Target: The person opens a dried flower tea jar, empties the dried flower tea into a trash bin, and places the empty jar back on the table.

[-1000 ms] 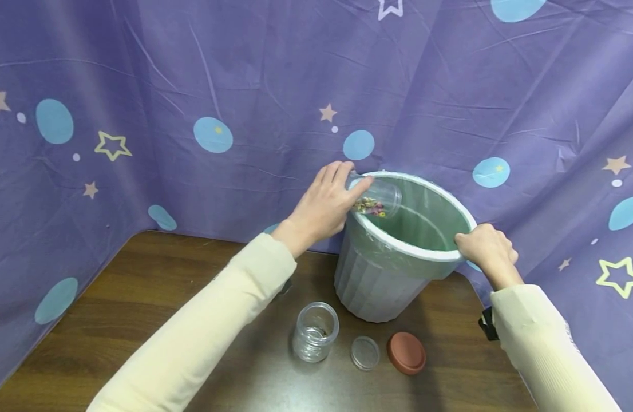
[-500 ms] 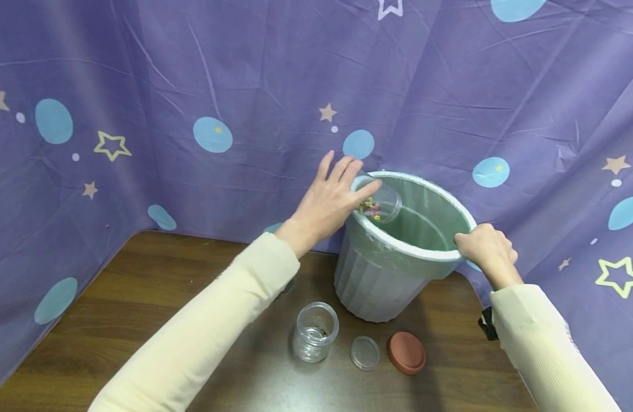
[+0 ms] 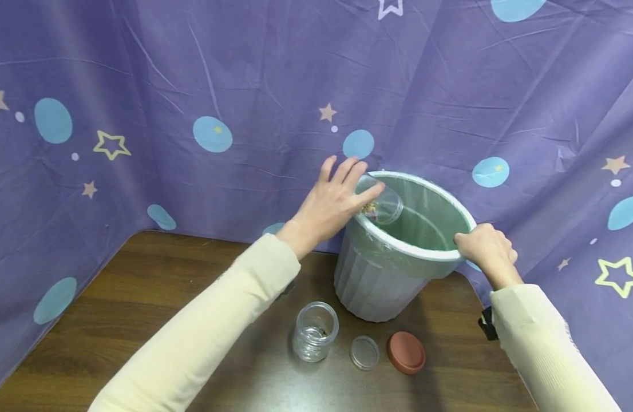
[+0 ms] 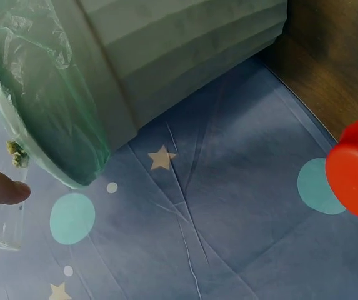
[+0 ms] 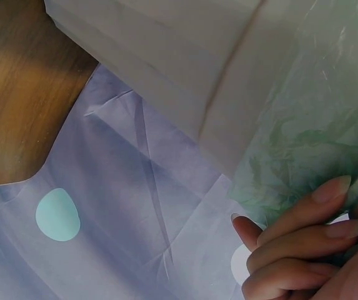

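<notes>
Tilted at the left rim of a grey trash can (image 3: pixel 370 286), a clear jar (image 3: pixel 392 199) lies with its mouth over the opening. Dried flower-like bits (image 3: pixel 369 209), yellowish and pink, sit inside it. My left hand (image 3: pixel 327 205) holds this jar from the left, thumb along its near side and other fingers spread. Over the can's rim is a thin green-tinted plastic bag (image 4: pixel 47 94). On the right side, my right hand (image 3: pixel 485 250) grips the rim and bag, its fingers (image 5: pixel 297 253) curled at the outside. The jar's base is partly hidden by my left hand.
A second clear jar (image 3: pixel 315 335) stands upright on the wooden table (image 3: pixel 157 292), a few specks inside. Beside it lie a clear round lid (image 3: pixel 365 353) and a reddish lid (image 3: pixel 406 352). A purple curtain (image 3: pixel 275 74) hangs behind. The left wrist view shows a bright red rounded object (image 4: pixel 357 178).
My left hand has shifted slightly right with the jar, its fingers spreading apart. Fewer dried bits show in the jar. My right hand and the can have stayed in place.
</notes>
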`<state>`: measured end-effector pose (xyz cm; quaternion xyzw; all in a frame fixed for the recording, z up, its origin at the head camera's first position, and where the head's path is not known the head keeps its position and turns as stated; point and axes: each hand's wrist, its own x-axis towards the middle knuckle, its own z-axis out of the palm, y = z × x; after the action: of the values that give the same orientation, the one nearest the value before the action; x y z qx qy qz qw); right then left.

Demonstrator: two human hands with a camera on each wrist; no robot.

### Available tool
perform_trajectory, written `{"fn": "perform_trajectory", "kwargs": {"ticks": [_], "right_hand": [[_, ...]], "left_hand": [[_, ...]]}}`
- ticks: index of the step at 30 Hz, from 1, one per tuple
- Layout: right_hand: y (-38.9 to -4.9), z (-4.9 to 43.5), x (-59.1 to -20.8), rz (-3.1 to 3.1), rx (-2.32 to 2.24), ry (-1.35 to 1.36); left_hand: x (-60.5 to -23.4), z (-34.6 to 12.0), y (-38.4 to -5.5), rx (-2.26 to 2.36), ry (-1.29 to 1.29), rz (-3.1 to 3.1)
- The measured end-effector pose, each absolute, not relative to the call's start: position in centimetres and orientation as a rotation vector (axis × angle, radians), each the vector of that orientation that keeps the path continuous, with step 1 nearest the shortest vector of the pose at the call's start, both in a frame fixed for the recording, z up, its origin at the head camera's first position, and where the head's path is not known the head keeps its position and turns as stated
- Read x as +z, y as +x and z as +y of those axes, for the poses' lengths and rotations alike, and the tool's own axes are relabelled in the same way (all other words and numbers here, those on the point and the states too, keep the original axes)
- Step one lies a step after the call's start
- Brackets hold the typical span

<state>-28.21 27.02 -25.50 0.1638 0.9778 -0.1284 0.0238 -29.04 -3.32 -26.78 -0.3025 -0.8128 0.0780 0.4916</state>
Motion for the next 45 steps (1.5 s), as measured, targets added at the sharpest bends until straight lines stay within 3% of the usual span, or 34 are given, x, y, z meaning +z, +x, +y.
{"fn": "perform_trajectory", "kwargs": {"ticks": [30, 45], "right_hand": [[-28.2, 27.0, -25.5, 3.032, -0.397, 0.509], [-28.1, 27.0, -25.5, 3.035, -0.407, 0.501]], "left_hand": [[-26.9, -2.7, -28.7, 0.188, -0.661, -2.039], [-25.2, -2.8, -27.9, -0.596, -0.58, -2.521]]}}
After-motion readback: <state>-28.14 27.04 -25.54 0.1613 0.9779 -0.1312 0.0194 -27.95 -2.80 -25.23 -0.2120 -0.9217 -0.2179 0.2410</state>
